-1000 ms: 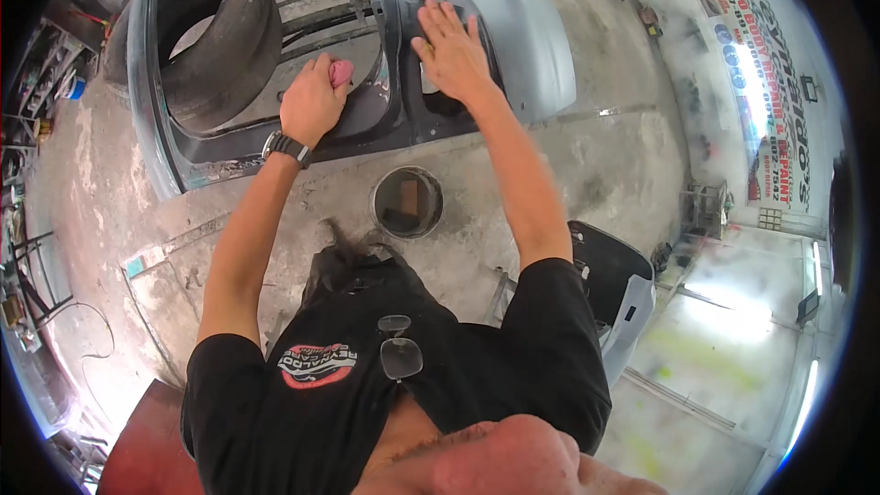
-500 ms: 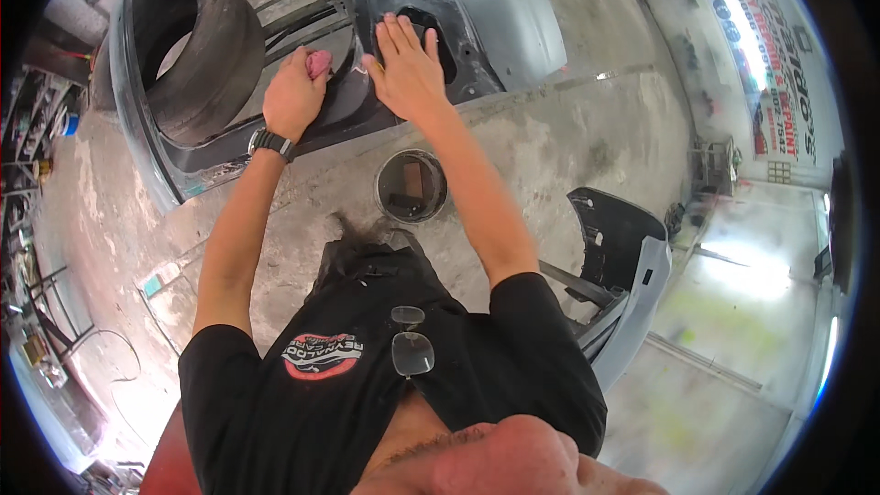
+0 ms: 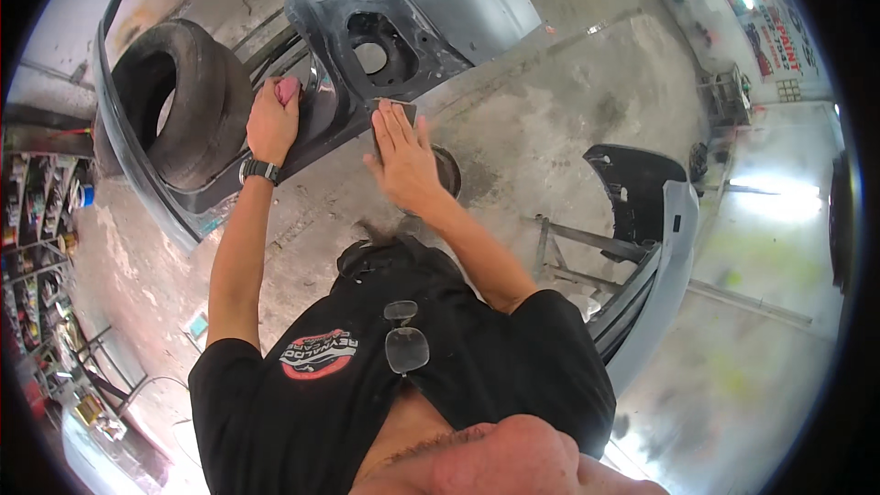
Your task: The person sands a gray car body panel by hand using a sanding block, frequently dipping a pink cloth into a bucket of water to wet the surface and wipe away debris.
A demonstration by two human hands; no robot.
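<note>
A grey car panel (image 3: 332,41) frames a black tyre (image 3: 217,96) in its opening, while the right hand (image 3: 403,160), open with fingers nearly straight, lies over a dark sheet (image 3: 410,113) by the panel's near edge, and the left hand (image 3: 270,128), fingers curled, grips a pink lump (image 3: 288,90).

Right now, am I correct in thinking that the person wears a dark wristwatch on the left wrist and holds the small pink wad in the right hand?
Not quite: the pink wad is in the left hand, not the right hand, as the head view shows. The dark wristwatch is indeed on the left wrist.
</note>
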